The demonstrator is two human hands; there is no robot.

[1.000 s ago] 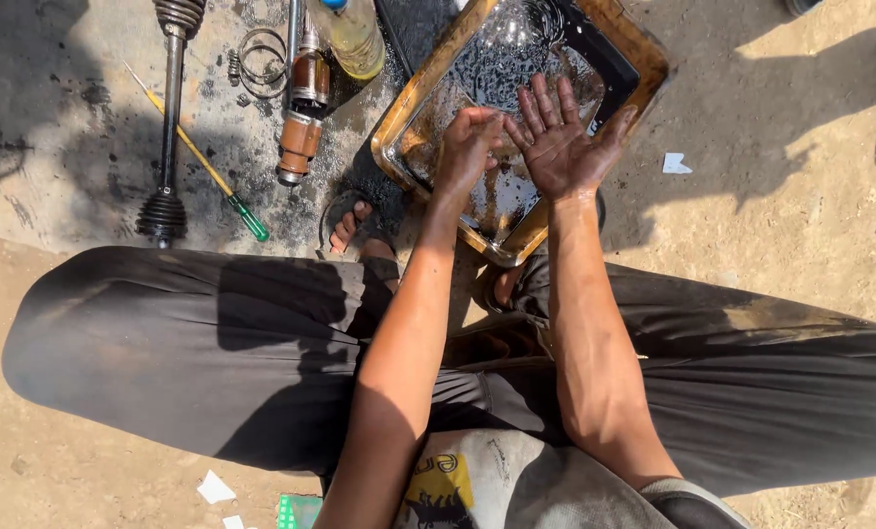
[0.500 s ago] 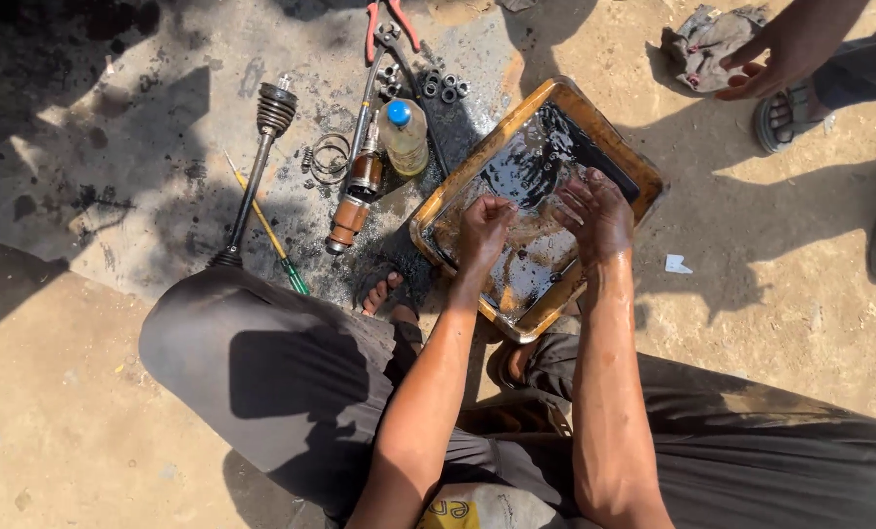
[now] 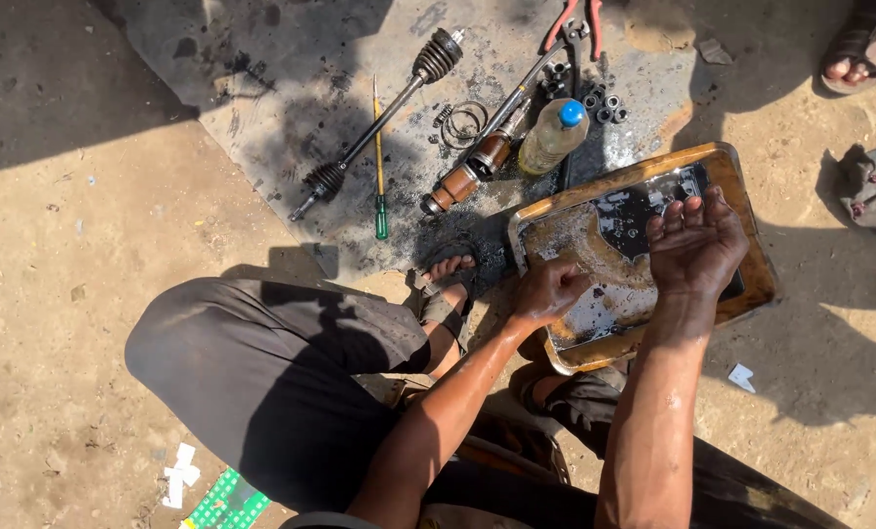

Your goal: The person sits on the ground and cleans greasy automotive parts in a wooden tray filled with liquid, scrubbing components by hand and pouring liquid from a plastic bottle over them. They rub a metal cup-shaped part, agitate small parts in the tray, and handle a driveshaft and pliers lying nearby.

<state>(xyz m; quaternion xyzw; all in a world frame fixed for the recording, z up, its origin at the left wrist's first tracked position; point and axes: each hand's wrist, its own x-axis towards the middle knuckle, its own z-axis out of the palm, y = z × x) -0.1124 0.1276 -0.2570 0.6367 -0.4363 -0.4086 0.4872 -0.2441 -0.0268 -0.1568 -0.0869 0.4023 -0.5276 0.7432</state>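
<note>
Dirt ground; tray [image 3: 732, 186] under left hand [image 3: 547, 292], right hand [image 3: 694, 245] fingers.

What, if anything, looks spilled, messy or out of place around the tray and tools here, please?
Dark oily liquid pools in the rusty metal tray, and a black stain spreads over the ground under the axle shaft and bottle. Both hands, left and right, look wet and greasy.

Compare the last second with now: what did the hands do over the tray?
The hands drew apart: the left hand closed into a fist low over the tray, while the right hand turned palm-up, fingers cupped. Neither holds anything visible. Tray, axle shaft, screwdriver and bottle lie unchanged; the camera only pulled back.
</note>
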